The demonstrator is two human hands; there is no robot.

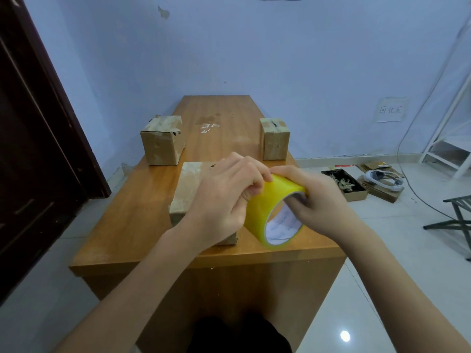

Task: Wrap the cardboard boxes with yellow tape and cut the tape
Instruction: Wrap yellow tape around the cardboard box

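1. While both hands work at the yellow tape roll [265, 210], the step in hand looks like finding and lifting the free end of the tape; no strip runs from the roll to any box yet.
2. This roll is held up in the air, tilted, just above the near right part of the wooden table [132, 220], its open core facing the camera.
3. Curled over the roll's top edge, the fingers of the left hand [224, 194] are bunched together and press or pick at the yellow surface; whether they already pinch a loose end I cannot tell.
4. Clamped on the roll, the right hand [318, 200] has its thumb along the outer face at the top and its fingers hooked through the core.
5. Just beyond the roll, partly hidden by the left hand, the nearest cardboard box [188, 192] lies on the table, probably the first one for wrapping.
6. Farther from the roll stand two more: a left box [163, 143] and a right box [275, 141], well apart at opposite table edges.
7. Next, I judge, the freed end must be peeled back, stuck to the nearest box and drawn around it; cutting follows later, and no cutting tool shows.
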